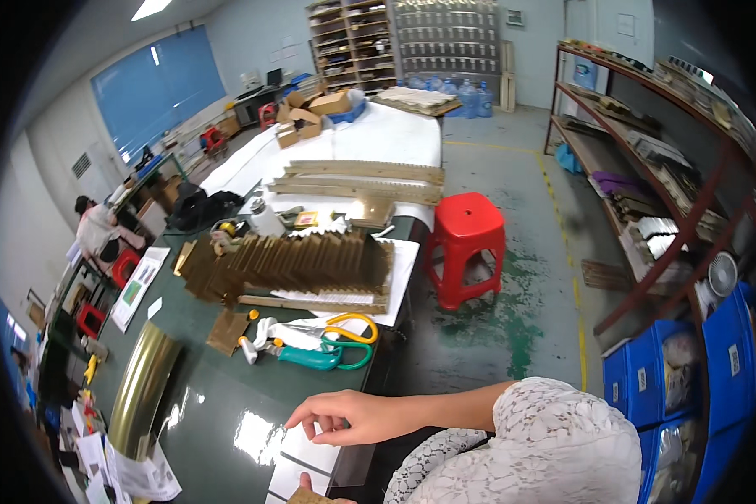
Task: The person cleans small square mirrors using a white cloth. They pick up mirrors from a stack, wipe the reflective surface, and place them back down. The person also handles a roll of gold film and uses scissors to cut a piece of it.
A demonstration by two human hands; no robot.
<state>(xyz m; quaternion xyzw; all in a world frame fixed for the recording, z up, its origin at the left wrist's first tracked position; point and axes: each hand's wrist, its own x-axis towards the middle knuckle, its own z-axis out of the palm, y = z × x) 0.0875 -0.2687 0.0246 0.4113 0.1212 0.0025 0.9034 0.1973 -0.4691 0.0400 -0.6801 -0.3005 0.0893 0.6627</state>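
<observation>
My right hand [344, 417] reaches in from the right over the front of the dark green table, its fingers loosely bent and apart, with nothing visible between them. Just below it lie white rectangular pieces [298, 464] and a clear sheet [354, 464] at the table edge. Only the thumb side of my left hand [306, 481] shows at the lower edge, gripping a small brown piece [309, 497]; the rest is cut off. Ahead are teal-handled scissors [307, 356], another tool with yellow handles [353, 319] and a square brown plate [227, 331].
A row of upright brown toothed plates [302, 265] stands across the table. A curved gold sheet [143, 391] lies at left, near papers [155, 475]. Beyond the table's right edge stands a red stool [469, 239]. A loaded rack [638, 164] and blue bins [647, 382] line the right.
</observation>
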